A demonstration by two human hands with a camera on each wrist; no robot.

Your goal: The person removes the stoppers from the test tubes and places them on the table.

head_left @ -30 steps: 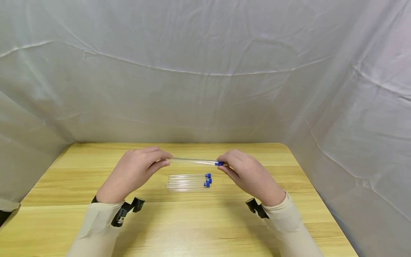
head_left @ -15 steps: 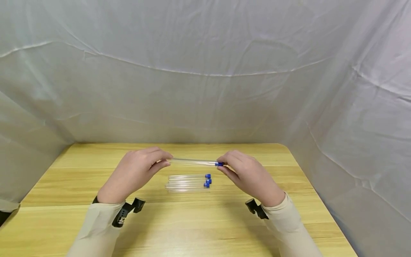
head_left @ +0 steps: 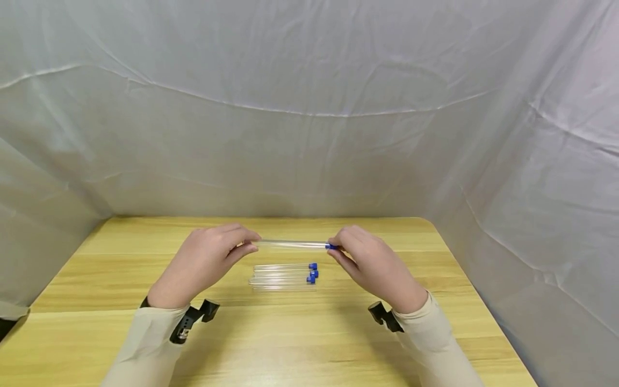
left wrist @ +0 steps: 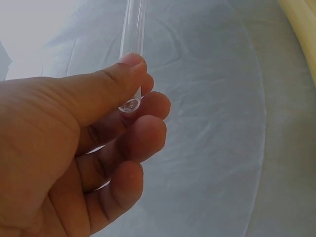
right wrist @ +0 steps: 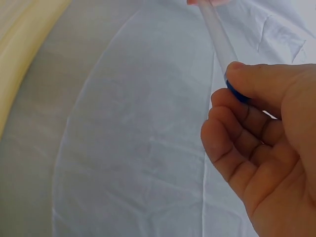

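Above the table (head_left: 121, 333), a clear tube (head_left: 290, 244), both ends pinched in fingers (left wrist: 148, 106), blue cap (right wrist: 237, 93) seemingly half hidden.

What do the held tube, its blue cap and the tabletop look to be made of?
Held tube: clear glass or hard plastic, glossy; the backdrop shows through it and the rounded end glints.
Blue cap: opaque, probably plastic; evenly blue.
Table: pale wood or wood-look laminate, smooth; lengthwise grain bands.

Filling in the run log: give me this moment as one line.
left hand: pinches round end of held test tube | right hand: pinches its blue cap | other capped tubes: lying on wooden table
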